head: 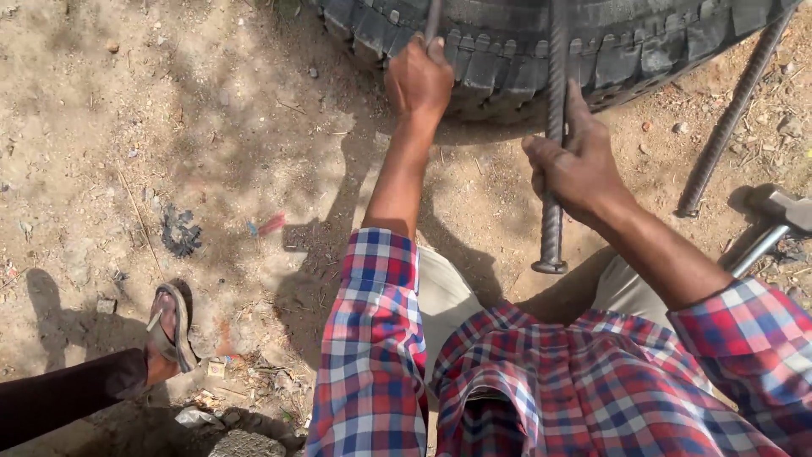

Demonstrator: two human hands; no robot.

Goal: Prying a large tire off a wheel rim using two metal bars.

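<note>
Shirt: nearest my camera I see the red, blue and white checked shirt (pixel 541 381), its sleeves rolled to the forearms.
Right hand: my right hand (pixel 577 165) is closed in a fist around a ribbed grey steel bar (pixel 554 182); the bar stands nearly upright, its flat lower end just above my lap, its upper part running up across the tyre.
Left hand: my left hand (pixel 418 78) is clenched around a thinner grey metal rod (pixel 432 19), right against the tyre's tread, further out than the right hand.
Tyre: the large black rubber tyre with chunky tread blocks (pixel 507 51) lies at the top of view on the sandy dirt ground (pixel 169 127).
To the right: a second ribbed steel bar (pixel 729 118) leans away from the tyre, and a metal-headed hammer (pixel 782 216) lies near it.
To the left: another person's foot in a worn sandal (pixel 172 326) rests on the dirt, well apart from my hands.
</note>
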